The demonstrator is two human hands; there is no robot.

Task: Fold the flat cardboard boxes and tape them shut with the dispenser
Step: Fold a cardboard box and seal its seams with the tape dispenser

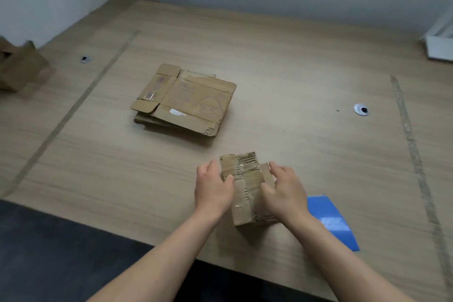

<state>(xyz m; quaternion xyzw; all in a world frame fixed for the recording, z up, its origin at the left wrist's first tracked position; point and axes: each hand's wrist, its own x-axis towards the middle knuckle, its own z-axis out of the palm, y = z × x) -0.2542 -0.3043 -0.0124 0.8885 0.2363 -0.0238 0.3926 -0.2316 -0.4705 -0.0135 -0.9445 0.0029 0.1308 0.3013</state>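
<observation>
While both hands curl around it, the folded cardboard box point(247, 189) sits near the front edge of the wooden table point(294, 68). The left hand point(212, 189) grips its left side, thumb on top; the right hand point(284, 191) clasps the right side, fingers bent over worn corrugated flaps and glossy tape. Flat cardboard boxes point(183, 100) lie stacked beyond, well apart. A blue sheet point(333, 220) lies just beside the right wrist.

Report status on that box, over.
Left hand and right hand both grip the folded cardboard box by its sides. Flat box stack waits behind. No dispenser visible; nothing in the way.
</observation>
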